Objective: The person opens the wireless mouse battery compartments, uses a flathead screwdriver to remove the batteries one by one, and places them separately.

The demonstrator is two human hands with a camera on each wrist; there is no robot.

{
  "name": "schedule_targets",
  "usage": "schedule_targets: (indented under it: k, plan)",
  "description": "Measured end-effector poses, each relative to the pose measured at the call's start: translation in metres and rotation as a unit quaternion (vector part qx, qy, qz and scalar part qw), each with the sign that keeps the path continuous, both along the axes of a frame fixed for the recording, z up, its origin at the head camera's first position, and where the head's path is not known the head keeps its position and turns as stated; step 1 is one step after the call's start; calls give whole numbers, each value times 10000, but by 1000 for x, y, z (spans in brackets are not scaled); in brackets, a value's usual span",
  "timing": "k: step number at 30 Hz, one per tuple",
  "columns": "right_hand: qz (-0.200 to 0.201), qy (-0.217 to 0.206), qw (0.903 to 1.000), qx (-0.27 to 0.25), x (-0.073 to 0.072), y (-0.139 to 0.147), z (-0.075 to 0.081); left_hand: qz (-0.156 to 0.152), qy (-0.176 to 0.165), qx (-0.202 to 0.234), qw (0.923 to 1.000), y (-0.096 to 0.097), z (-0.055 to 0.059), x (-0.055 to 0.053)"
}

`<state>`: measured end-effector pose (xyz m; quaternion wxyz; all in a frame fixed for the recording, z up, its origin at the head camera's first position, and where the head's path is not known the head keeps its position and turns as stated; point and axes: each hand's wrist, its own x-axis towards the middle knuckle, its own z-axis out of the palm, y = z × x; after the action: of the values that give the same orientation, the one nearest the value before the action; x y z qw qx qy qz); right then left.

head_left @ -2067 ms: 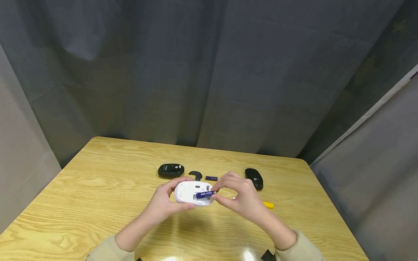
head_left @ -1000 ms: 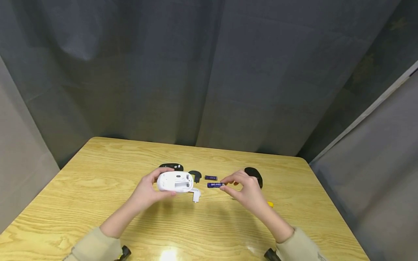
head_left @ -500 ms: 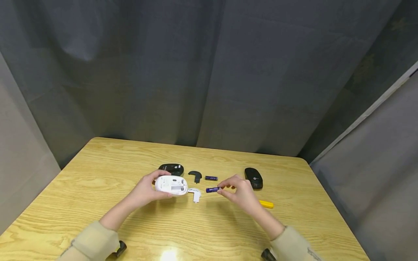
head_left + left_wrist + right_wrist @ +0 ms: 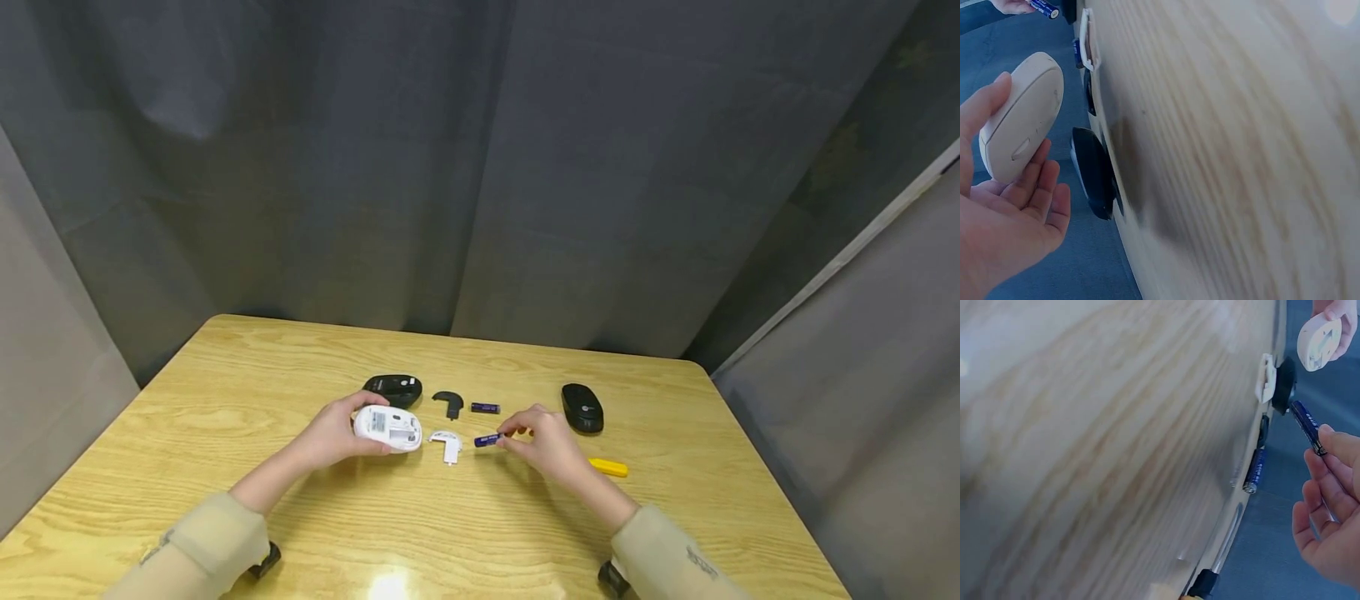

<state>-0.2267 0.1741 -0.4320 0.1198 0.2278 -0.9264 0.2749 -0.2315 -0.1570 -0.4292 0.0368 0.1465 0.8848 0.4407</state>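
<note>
My left hand (image 4: 335, 433) grips a white computer mouse (image 4: 387, 427) by its sides, underside up, with its battery compartment uncovered and vacant. In the left wrist view the mouse (image 4: 1025, 115) is lifted off the table between thumb and fingers. Thumb and fingertips of my right hand (image 4: 546, 443) pinch one end of a dark blue battery (image 4: 487, 440), held above the table; the right wrist view shows the battery (image 4: 1307, 427) pointing away from the fingers. Between the hands lies a white battery cover (image 4: 448, 444) on the table.
Behind the white mouse sits a black mouse (image 4: 393, 389), beside a black battery cover (image 4: 449, 403) and a second blue battery (image 4: 485, 408). Another black mouse (image 4: 582, 408) stands at the right. A yellow-handled screwdriver (image 4: 608, 467) lies near the right forearm on the wooden table (image 4: 225, 383).
The battery, at the mouse's compartment two seconds ago, has come out in my right hand. My left hand has drawn the mouse leftward, bringing the white cover into view.
</note>
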Motion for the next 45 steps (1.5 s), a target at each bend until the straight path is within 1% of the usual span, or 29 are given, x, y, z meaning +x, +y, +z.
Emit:
schedule_targets:
  k: [3, 8, 14, 20, 25, 30, 39, 45]
  plan:
    - [-19, -34, 10000, 88, -4, -2, -2, -49, 87, -140, 9999, -1, -2, -3]
    - [-3, -121, 9996, 244, -11, -5, -8, -156, 112, -236, 9995, -3, -8, -7]
    - [47, -225, 9990, 372, -15, -6, -13, -238, 36, -324, 9992, -4, -12, -12]
    - [50, -371, 9982, 475, -18, -5, -16, -244, -53, -497, 9985, -8, -16, -17]
    - [19, -501, 9972, 547, -19, -4, -16, -316, -129, -616, 9975, -13, -17, -19]
    - [46, -536, 9962, 678, -22, -2, -18, -424, -200, -608, 9970, -18, -18, -22]
    - [387, -500, 9950, 774, -27, 2, -22, -558, -178, -787, 9952, -22, -20, -27]
    - [446, -608, 9941, 778, -29, 3, -23, -515, -257, -833, 9949, -22, -20, -28]
